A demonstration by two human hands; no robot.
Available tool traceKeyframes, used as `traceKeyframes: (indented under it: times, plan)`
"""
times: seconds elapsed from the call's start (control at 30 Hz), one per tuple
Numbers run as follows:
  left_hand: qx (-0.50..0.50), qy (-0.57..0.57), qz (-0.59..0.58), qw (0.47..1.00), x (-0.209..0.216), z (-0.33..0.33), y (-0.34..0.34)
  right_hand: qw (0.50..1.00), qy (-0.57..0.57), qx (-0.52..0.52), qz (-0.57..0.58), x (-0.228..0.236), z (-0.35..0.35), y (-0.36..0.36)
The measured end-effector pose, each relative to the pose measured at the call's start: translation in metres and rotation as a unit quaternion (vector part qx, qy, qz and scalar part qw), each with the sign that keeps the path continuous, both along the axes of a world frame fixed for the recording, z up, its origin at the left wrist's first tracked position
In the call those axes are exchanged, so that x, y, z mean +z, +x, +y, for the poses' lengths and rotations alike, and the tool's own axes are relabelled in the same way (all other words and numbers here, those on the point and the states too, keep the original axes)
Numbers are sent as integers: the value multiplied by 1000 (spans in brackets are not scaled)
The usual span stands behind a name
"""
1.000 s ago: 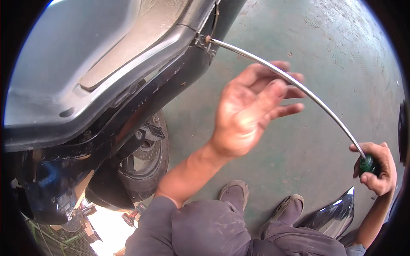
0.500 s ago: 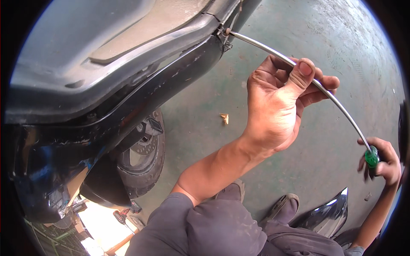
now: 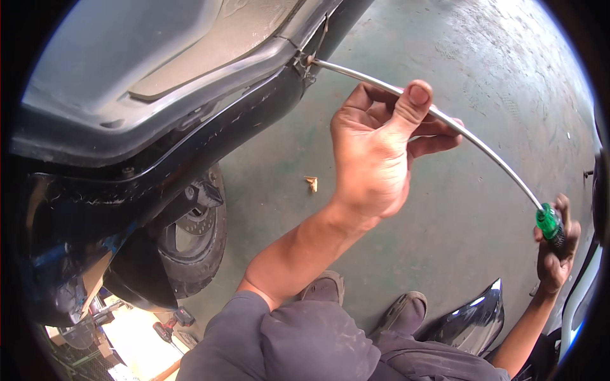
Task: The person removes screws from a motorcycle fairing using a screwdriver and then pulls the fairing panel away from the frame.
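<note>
A long-shafted screwdriver (image 3: 481, 147) slants across the view, its metal shaft looking bent through the lens. My left hand (image 3: 375, 149) pinches the shaft between thumb and fingers around its middle. At the right, my right hand (image 3: 557, 251) has its fingers around the green and black handle (image 3: 550, 227). The screwdriver's tip meets a small brownish fastener (image 3: 310, 60) at the corner of a scooter's black lower side panel (image 3: 254, 114). A narrow gap runs between this panel and the grey footboard trim (image 3: 210, 89) above it.
Below the scooter's panel stands its wheel (image 3: 197, 247) with a brake disc. A glossy black body panel (image 3: 473, 320) lies on the floor beside my shoe (image 3: 406, 311). A red and black power tool (image 3: 168, 324) is at the lower left. A small tan scrap (image 3: 311, 183) lies on the green floor.
The scooter and my left hand appear farther left in the view. My right hand has shifted its fingers on the handle, now cupping it from below. The tip stays at the fastener.
</note>
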State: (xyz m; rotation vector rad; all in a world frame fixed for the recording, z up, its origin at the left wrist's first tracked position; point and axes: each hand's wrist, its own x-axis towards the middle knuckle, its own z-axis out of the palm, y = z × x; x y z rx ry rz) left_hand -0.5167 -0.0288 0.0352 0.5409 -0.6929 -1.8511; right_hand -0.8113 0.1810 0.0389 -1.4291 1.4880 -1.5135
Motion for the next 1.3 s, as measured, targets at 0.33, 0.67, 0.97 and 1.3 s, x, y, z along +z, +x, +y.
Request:
traceKeyframes:
  times: [0.33,0.67,0.97,1.3]
  plan:
    - [8,64,67,996,11,10,-3,970,196,-49,-134,-4,0,8]
    - [-3,46,88,995,0,3,-3,907,293,132,-272,49,-39,2]
    - [37,90,82,992,7,0,-4,985,158,-50,46,2,-30,-23]
    - [9,38,30,999,-1,0,-4,919,303,128,215,41,-75,43]
